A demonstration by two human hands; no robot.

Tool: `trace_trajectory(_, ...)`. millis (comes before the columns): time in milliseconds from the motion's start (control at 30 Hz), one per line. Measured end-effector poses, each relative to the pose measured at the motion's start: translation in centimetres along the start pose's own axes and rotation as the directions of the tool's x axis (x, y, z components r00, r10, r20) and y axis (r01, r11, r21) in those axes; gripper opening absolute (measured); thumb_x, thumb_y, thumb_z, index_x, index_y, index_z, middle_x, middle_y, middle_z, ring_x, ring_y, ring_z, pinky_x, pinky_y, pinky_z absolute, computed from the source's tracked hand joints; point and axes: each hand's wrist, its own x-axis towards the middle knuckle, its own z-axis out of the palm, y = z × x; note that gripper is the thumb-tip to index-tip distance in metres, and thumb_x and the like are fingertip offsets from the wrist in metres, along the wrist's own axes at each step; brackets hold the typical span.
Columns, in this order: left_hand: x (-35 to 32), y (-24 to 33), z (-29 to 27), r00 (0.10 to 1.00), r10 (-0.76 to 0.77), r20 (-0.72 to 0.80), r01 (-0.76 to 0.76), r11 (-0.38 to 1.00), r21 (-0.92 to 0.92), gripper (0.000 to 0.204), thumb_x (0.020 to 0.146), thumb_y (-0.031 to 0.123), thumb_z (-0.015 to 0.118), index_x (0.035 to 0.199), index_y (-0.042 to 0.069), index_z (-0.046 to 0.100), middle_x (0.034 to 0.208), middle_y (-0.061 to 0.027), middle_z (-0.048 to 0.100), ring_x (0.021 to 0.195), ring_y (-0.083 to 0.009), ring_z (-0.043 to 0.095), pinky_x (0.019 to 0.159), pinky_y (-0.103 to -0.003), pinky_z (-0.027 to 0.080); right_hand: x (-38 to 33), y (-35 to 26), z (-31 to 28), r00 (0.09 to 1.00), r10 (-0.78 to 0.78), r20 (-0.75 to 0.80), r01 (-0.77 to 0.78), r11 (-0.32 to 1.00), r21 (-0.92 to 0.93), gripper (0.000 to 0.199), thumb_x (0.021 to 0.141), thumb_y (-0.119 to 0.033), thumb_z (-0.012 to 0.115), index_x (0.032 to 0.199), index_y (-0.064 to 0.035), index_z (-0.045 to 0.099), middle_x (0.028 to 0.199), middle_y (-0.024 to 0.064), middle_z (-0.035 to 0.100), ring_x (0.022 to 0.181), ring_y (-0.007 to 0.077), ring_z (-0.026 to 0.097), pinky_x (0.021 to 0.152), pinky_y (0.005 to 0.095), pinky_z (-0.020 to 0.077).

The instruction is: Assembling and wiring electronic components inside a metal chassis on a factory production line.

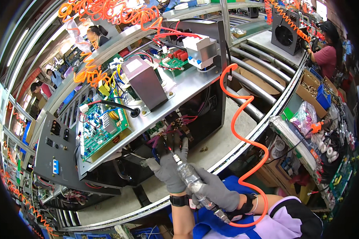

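Here a screw is apparently being driven: the air screwdriver [191, 181] is gripped by the right hand [217, 191], its tip steadied by the left hand [169, 167] against the open metal cabinet [179, 85] near the bench's [227, 135] front edge.

A shiny silver air screwdriver [191, 179] is held slanted, with its thin tip pointed up into the open machine [147, 119] (a black box with a flat grey metal plate laid across it). A curly orange hose [247, 139] is joined to the tool's low end. Green boards and coloured wires are seen on the plate.
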Motion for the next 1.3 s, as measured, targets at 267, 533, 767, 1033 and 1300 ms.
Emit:
trace_trajectory(267,-0.4,0.1,0.3,0.998,-0.005,-0.059,0.004,1.0,-0.013,0.086,0.086,0.067,0.048,0.142,0.003,0.039,0.147,-0.0181,0.037,0.139,-0.0354,0.028,0.116,-0.057,0.012,0.3,0.7,-0.8,0.998,-0.067,0.004,0.067,0.995,-0.08,0.072,0.086,-0.008,0.054,0.149,-0.0044,0.021,0.097,0.0088,0.058,0.062,0.0131,0.062,0.054,0.0281,0.0528)
trace_trajectory(533,-5.9,1.9,-0.3,0.988,-0.131,-0.077,0.149,0.933,0.328,0.091,0.09,0.062,0.04,0.149,-0.003,0.016,0.152,-0.0225,0.025,0.142,-0.0375,0.024,0.117,-0.051,0.021,-2.3,-1.2,-1.6,0.984,0.136,0.118,-0.131,0.99,-0.049,0.08,0.085,-0.013,0.064,0.151,-0.0089,0.019,0.094,0.0098,0.059,0.061,0.0137,0.06,0.052,0.0277,0.0494)
trace_trajectory(767,-13.4,3.4,-5.1,0.901,0.425,0.083,0.122,-0.433,0.893,0.065,0.089,0.032,0.056,0.141,-0.003,0.037,0.143,-0.0254,0.04,0.131,-0.044,0.039,0.109,-0.046,0.033,-2.9,2.5,-6.2,0.971,0.219,0.096,-0.163,0.9,-0.405,0.087,0.084,-0.019,0.072,0.152,-0.0085,0.018,0.093,0.0067,0.058,0.07,0.0097,0.056,0.06,0.026,0.0487)
trace_trajectory(1033,-16.9,0.6,-7.2,0.967,0.114,0.23,-0.044,-0.808,0.587,0.05,0.082,0.031,0.057,0.126,0.007,0.053,0.136,-0.0175,0.048,0.126,-0.041,0.04,0.107,-0.055,0.024,-1.6,6.4,-7.6,0.942,0.33,0.065,-0.221,0.751,-0.622,0.089,0.083,-0.027,0.073,0.151,-0.0043,0.019,0.112,0.0136,0.062,0.093,0.0165,0.062,0.079,0.0293,0.0511)
trace_trajectory(1300,-17.6,0.1,-9.5,0.939,0.042,0.342,-0.165,-0.815,0.555,0.032,0.085,0.026,0.053,0.116,0.019,0.06,0.129,-0.0035,0.059,0.116,-0.0181,0.054,0.108,-0.039,0.021,-1.3,8.2,-8.0,0.952,0.305,0.034,-0.076,0.345,-0.936,0.098,0.076,-0.04,0.076,0.149,-0.0036,0.022,0.121,0.0257,0.058,0.112,0.0347,0.059,0.095,0.0367,0.045)
